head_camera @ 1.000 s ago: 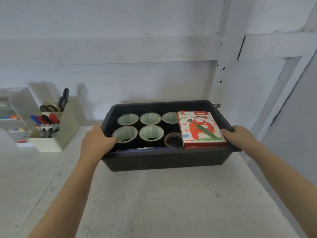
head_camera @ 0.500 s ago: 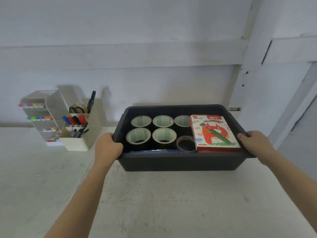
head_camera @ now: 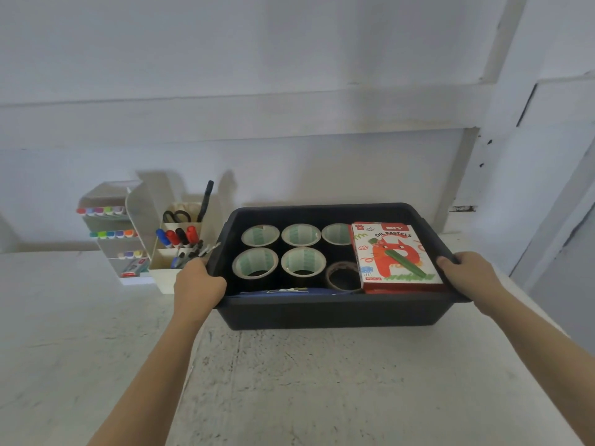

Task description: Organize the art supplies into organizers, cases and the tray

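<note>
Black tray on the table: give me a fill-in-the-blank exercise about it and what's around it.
1. The left hand and right hand hold the black tray, whose red box is labelled oil ____.
2. Its large tape rolls with green cores number ____.
3. The scissors stand in the white organizer on the tray's ____ side.

Missing words: pastels; five; left.

six tape rolls (head_camera: 256, 264), one pastel box (head_camera: 396, 256), one tray (head_camera: 322, 314)
</note>
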